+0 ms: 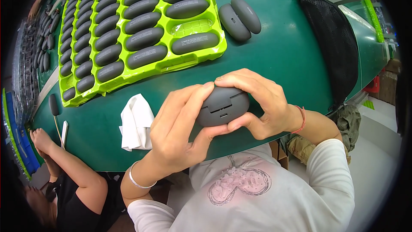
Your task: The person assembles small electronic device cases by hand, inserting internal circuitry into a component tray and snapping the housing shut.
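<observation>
A green table (283,66) is stretching out beneath and beyond both grips. A lime-green tray (171,64) is lying beyond them to the left, its compartments cradling rows of rounded dark grey cases (148,56). A black mesh pouch (332,45) is lying farther to the right of the right grip, reaching toward the near edge of the table. Well to the left of the left grip, a co-worker's bare arm (81,167) is reaching to the table edge.

The left grip (176,124) and the right grip (262,103) are pinching one dark grey case (223,105) between them, fingers pressing its far edge and thumbs pressing its near edge. The case is sitting in the middle of the two, its small slot and stepped seam facing up toward the camera.

A folded white cloth (136,122) is lying just left of the left grip. Beyond the right grip, near the tray, two rounded grey pieces (234,23) are lying side by side, touching. Left of the cloth, a thin stick with a dark oval head (53,104) is lying beside a narrow white stick (64,133).
</observation>
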